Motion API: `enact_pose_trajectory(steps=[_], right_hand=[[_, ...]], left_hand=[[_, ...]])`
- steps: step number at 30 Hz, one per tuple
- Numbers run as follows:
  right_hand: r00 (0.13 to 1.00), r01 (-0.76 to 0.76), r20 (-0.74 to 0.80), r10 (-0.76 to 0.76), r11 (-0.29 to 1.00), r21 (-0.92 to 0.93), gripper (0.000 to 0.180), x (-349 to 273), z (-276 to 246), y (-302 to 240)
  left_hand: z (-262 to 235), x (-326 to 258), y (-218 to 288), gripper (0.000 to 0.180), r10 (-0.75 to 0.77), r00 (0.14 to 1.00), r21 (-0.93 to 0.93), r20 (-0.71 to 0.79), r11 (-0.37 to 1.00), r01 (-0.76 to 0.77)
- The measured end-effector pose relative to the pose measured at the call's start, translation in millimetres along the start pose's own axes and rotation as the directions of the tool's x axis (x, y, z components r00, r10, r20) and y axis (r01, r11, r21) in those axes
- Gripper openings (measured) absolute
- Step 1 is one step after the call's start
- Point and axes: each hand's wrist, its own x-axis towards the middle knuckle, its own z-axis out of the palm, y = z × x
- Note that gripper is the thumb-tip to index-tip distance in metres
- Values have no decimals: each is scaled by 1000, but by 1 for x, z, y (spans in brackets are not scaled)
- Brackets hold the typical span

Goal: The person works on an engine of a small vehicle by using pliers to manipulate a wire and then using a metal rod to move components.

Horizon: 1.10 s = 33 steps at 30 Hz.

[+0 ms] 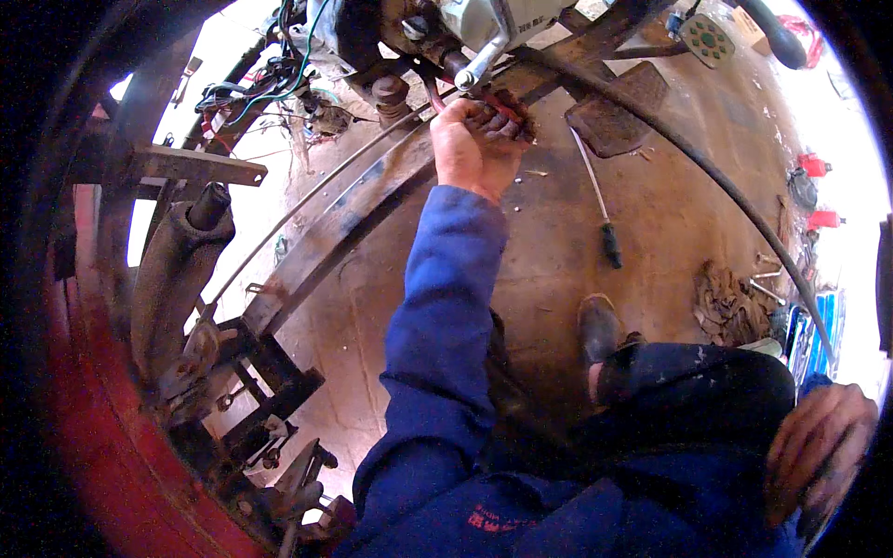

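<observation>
My left hand, in a blue sleeve, reaches forward beneath the engine. Its fingers curl closed against a dirty reddish part, close to a bare metal lever. What lies inside the fingers is hidden by the hand. My right hand is at the lower right, beside my dark-trousered leg. Its fingers are extended, loosely side by side, and I see nothing held in them.
A metal frame rail and a thin rod run across on the left. Loose wires hang at upper left. A black hose arcs down the right. On the floor lie a screwdriver, a crumpled rag and red pieces.
</observation>
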Motion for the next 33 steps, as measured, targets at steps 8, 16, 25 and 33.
enact_pose_trajectory(steps=[8,16,25,33], right_hand=[[986,-60,-155,55,998,-25,20,-5,7,3],[982,-13,-189,4,999,-50,22,0,16,3],[946,8,-317,-61,986,-164,30,25,21,1],[926,-19,-370,-78,968,-251,33,37,20,3]], left_hand=[[8,-8,-3,20,51,998,-28,23,998,-50],[15,-10,-4,24,104,991,27,-88,994,-102],[-9,-11,0,29,-4,997,-194,74,981,18],[6,-12,-7,25,68,997,-83,-23,994,-69]])
